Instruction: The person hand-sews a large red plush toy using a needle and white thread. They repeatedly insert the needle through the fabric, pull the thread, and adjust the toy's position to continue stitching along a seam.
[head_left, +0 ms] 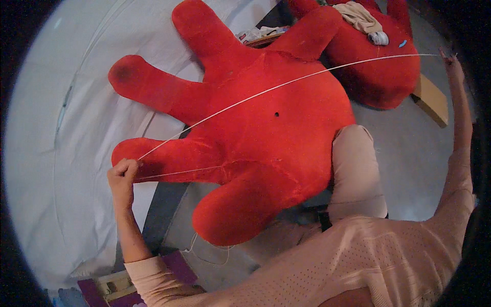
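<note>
A large red stuffed form shaped like a hand, with thick finger-like lobes, lies in front of me. A small dark hole shows near its middle. My left hand is closed on a thin white cord beside the tip of a left lobe. The cord runs in a long span above the red form to my right hand, stretched out to the far right and pinching it. Another strand goes from my left hand to the seam at that lobe's base.
Another red stuffed form lies at upper right, with beige cloth and a small blue piece on it. A tan block stands beside it. White sheeting covers the left. Purple pieces lie at lower left, near loose cord.
</note>
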Demonstrator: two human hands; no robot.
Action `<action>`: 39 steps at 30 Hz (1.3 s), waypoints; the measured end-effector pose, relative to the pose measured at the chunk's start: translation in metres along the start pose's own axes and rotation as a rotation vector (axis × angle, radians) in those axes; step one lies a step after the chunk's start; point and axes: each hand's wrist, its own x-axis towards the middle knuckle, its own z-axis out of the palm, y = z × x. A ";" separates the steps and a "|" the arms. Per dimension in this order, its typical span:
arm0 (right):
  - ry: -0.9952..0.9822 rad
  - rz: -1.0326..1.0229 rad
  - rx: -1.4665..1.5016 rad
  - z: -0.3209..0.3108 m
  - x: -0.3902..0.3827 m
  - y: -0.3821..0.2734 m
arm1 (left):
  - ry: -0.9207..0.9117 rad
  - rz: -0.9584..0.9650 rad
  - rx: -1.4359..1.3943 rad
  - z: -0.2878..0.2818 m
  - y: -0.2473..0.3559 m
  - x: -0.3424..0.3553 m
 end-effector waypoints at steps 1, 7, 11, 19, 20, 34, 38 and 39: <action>-0.024 -0.051 -0.138 0.002 0.004 0.017 | -0.005 0.063 0.104 -0.004 0.014 0.009; -0.137 -0.220 -0.549 0.002 0.041 0.063 | 0.075 0.010 0.043 -0.007 0.063 0.030; -0.041 -0.382 -0.482 0.016 0.053 0.061 | 0.178 -0.023 -0.008 -0.020 0.029 0.031; -0.072 -0.030 0.090 0.053 0.067 0.047 | 0.162 0.216 -0.346 0.077 0.053 0.103; -0.092 0.004 0.122 0.065 0.056 0.051 | 0.147 0.165 -0.293 0.091 0.046 0.097; -0.877 0.077 0.619 0.209 -0.317 -0.194 | -0.154 -0.059 -0.535 0.254 -0.044 -0.033; -1.086 -0.452 0.443 0.235 -0.430 -0.301 | -0.115 0.015 -0.275 0.275 -0.096 -0.037; -1.111 -0.611 0.500 0.237 -0.457 -0.330 | -0.134 0.018 -0.260 0.275 -0.107 -0.039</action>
